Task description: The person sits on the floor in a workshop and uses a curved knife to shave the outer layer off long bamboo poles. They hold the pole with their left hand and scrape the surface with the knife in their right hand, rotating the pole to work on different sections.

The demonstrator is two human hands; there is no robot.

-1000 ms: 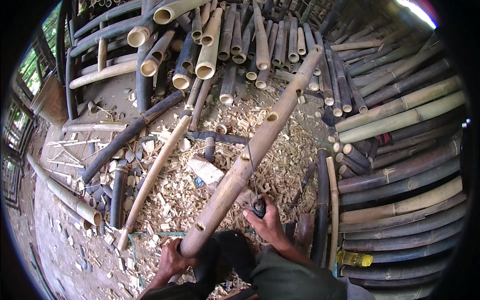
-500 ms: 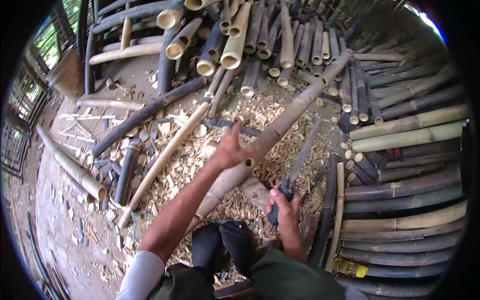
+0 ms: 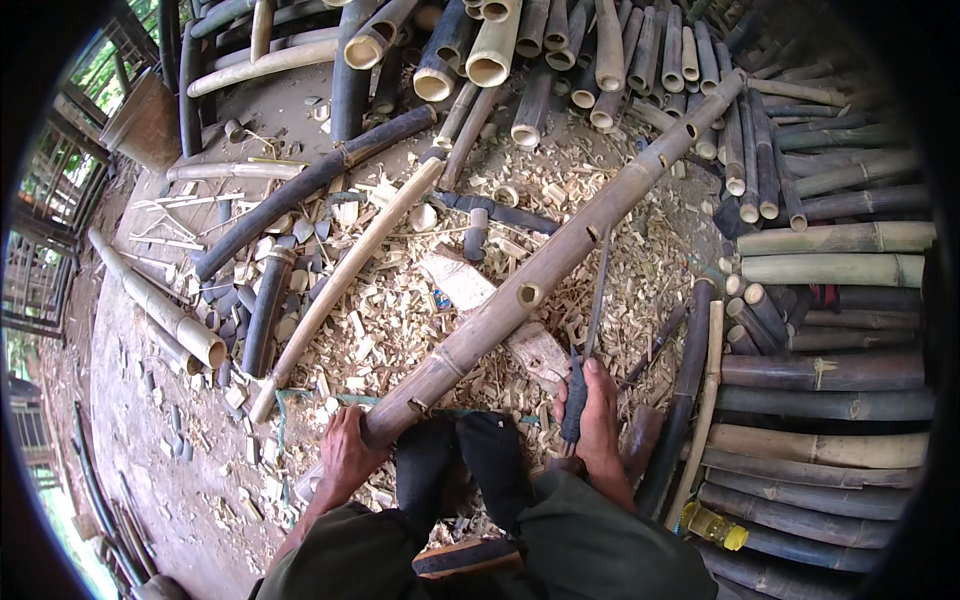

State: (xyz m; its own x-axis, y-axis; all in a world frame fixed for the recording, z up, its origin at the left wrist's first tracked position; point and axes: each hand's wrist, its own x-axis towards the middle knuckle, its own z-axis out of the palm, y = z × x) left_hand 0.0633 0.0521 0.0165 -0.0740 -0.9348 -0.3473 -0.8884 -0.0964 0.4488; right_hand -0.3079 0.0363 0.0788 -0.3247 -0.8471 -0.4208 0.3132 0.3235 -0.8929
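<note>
A long bamboo pole [image 3: 480, 337] with several cut holes lies diagonally, from beside my feet to the stacked bamboo at the far right. Its middle rests across a pale, chipped wooden block [image 3: 540, 355]. My left hand [image 3: 345, 455] is closed around the pole's near end, its fingers partly hidden. On the pole's right side, my right hand [image 3: 602, 415] grips a long knife [image 3: 574, 405] by its dark wrapped handle. The narrow blade points away from me, its tip beside a notch in the pole's right edge.
Wood chips [image 3: 380, 330] cover the ground around the block. A pale split strip [image 3: 345, 280] and a dark bamboo pole [image 3: 310, 195] lie to the left. Stacked bamboo [image 3: 820, 370] lines the right side, with a yellow bottle [image 3: 715, 527] near my right leg.
My left hand has moved from the pole's middle to its near end. More holes now show along the pole. The knife blade has turned more edge-on in my right hand. The view has shifted slightly.
</note>
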